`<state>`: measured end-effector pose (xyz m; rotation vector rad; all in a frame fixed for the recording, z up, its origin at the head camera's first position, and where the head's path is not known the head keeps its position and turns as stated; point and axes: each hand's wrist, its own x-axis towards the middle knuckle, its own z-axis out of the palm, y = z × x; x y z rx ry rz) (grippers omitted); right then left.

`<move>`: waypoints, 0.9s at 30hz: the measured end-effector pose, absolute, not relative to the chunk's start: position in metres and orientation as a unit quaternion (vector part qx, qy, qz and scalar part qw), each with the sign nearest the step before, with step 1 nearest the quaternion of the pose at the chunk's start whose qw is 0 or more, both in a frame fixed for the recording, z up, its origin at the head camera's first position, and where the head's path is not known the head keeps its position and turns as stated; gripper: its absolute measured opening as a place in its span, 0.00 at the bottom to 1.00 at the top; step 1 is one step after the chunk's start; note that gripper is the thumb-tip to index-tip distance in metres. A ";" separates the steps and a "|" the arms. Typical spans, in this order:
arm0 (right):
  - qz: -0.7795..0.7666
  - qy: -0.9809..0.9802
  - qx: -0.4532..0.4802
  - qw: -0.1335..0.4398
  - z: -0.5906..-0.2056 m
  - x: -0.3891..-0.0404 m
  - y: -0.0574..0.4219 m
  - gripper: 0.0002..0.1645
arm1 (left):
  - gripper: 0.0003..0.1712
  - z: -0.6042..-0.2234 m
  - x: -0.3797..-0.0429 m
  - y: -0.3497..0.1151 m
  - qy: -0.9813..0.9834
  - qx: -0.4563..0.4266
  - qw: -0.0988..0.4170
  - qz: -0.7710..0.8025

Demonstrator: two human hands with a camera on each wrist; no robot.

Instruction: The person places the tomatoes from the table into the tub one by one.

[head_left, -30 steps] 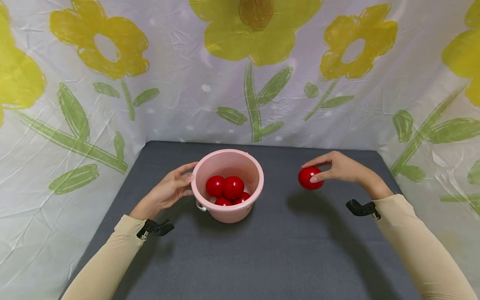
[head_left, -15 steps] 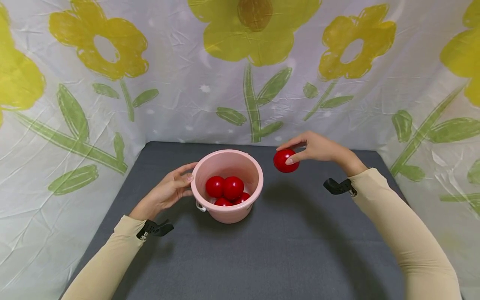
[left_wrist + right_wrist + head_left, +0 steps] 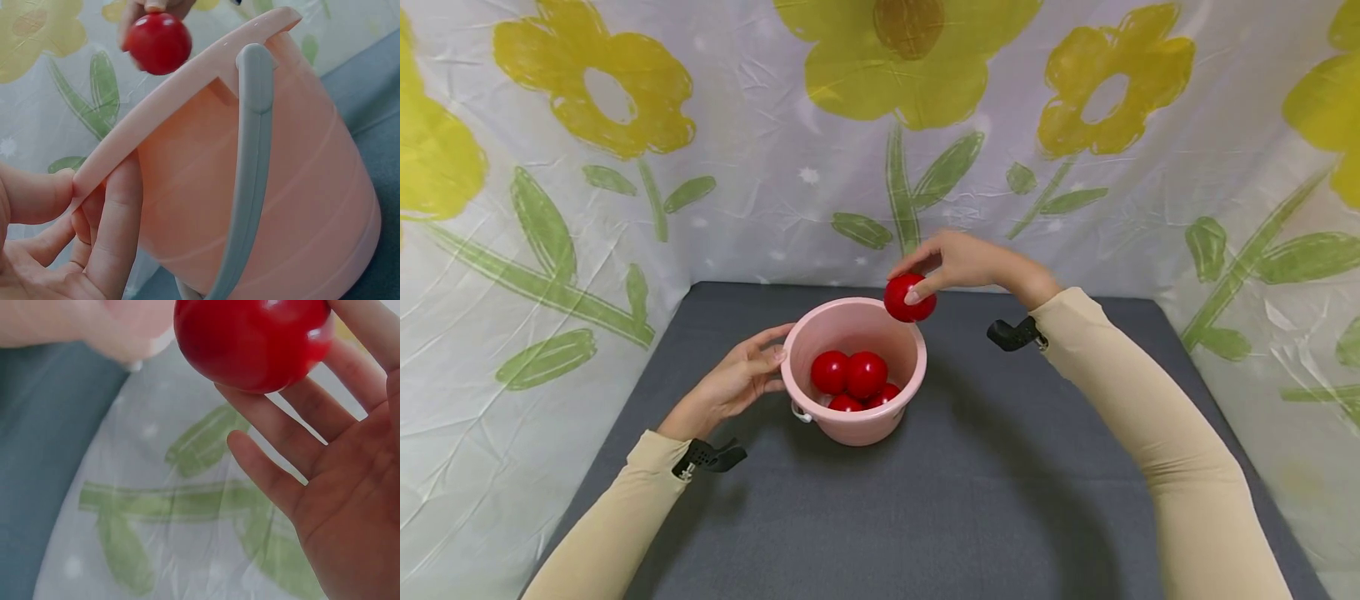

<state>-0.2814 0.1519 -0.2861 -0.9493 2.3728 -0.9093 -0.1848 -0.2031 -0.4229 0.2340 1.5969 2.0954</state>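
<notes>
A pink bucket (image 3: 853, 429) stands on the table, its mouth tipped a little toward me in the head view. Several red balls (image 3: 867, 375) lie on its bottom. My left hand (image 3: 733, 382) pinches the bucket's left rim between thumb and fingers, as the left wrist view shows up close. In my right hand (image 3: 966, 262) a red ball (image 3: 904, 298) is held between thumb and fingertips, above the bucket's far right rim. The right wrist view shows this ball (image 3: 253, 340) with the palm facing it. A pale handle (image 3: 250, 156) hangs down the bucket's side.
The bucket rests on a dark grey table covering (image 3: 880, 517). A cloth printed with yellow flowers (image 3: 760, 208) rises behind the table and on both sides. Each wrist carries a black camera mount (image 3: 1013, 335).
My right hand has carried the red ball leftward and upward, from the right of the table to over the bucket's rim. The left hand and the bucket have stayed in place.
</notes>
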 end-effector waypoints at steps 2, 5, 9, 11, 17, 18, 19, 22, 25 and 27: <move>-0.322 0.848 -0.360 0.219 -0.284 -0.284 0.141 0.25 | 0.38 -0.423 -0.184 -0.203 0.585 0.085 0.246 0.768; -0.317 0.837 -0.385 0.226 -0.283 -0.287 0.125 0.23 | 0.38 -0.422 -0.184 -0.203 0.586 0.084 0.246 0.767; -0.312 0.825 -0.410 0.233 -0.282 -0.288 0.106 0.23 | 0.38 -0.422 -0.183 -0.203 0.588 0.082 0.245 0.767; -0.312 0.818 -0.421 0.238 -0.281 -0.288 0.096 0.24 | 0.38 -0.421 -0.183 -0.203 0.587 0.081 0.245 0.768; -0.306 0.800 -0.451 0.252 -0.286 -0.289 0.074 0.25 | 0.38 -0.421 -0.185 -0.204 0.586 0.081 0.250 0.766; -0.303 0.799 -0.452 0.256 -0.286 -0.288 0.070 0.25 | 0.38 -0.421 -0.185 -0.204 0.587 0.081 0.251 0.765; -0.301 0.797 -0.454 0.260 -0.288 -0.287 0.067 0.25 | 0.38 -0.422 -0.185 -0.204 0.587 0.080 0.252 0.765; -0.294 0.791 -0.463 0.271 -0.292 -0.286 0.057 0.25 | 0.38 -0.422 -0.185 -0.204 0.587 0.077 0.255 0.765; -0.282 0.786 -0.475 0.277 -0.296 -0.284 0.050 0.26 | 0.39 -0.422 -0.185 -0.204 0.586 0.073 0.257 0.765; -0.274 0.785 -0.481 0.280 -0.300 -0.283 0.046 0.26 | 0.39 -0.422 -0.186 -0.204 0.586 0.072 0.257 0.765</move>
